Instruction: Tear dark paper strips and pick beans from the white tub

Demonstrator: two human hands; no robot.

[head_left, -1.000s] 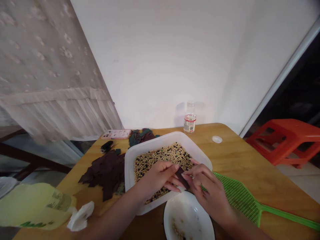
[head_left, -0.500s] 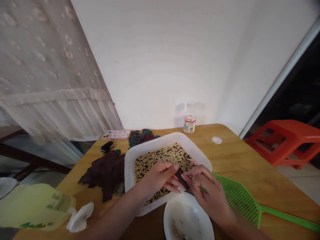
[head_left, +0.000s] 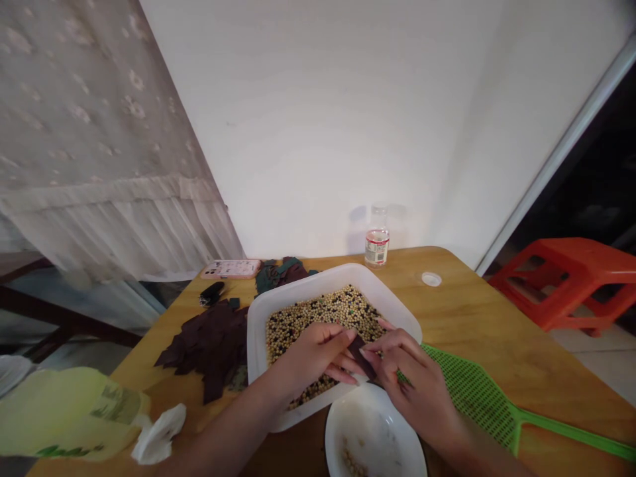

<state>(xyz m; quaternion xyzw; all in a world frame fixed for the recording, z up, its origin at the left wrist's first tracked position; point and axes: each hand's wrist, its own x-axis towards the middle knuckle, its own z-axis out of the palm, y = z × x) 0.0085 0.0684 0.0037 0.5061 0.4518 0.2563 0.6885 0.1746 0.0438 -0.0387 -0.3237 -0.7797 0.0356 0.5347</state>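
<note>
My left hand (head_left: 325,351) pinches one end of a small dark brown strip (head_left: 362,356) between thumb and fingers. At the strip's other end, the thumb and fingertips of my right hand (head_left: 415,374) grip it. Both hands are above the near right part of a white plastic tub (head_left: 258,344), which holds many small round beige and dark beads (head_left: 318,308). Just below my hands stands a white bowl (head_left: 377,424) with a few beads at its bottom. Left of the tub lies a heap of similar dark brown pieces (head_left: 216,338).
Dark green and brown pieces (head_left: 281,273), a phone (head_left: 232,268) and a black key fob (head_left: 212,293) lie at the back left. A clear bottle (head_left: 377,246) and white lid (head_left: 431,279) stand behind. A green fly swatter (head_left: 472,391), crumpled tissue (head_left: 159,434) and yellow container (head_left: 69,411) flank my arms.
</note>
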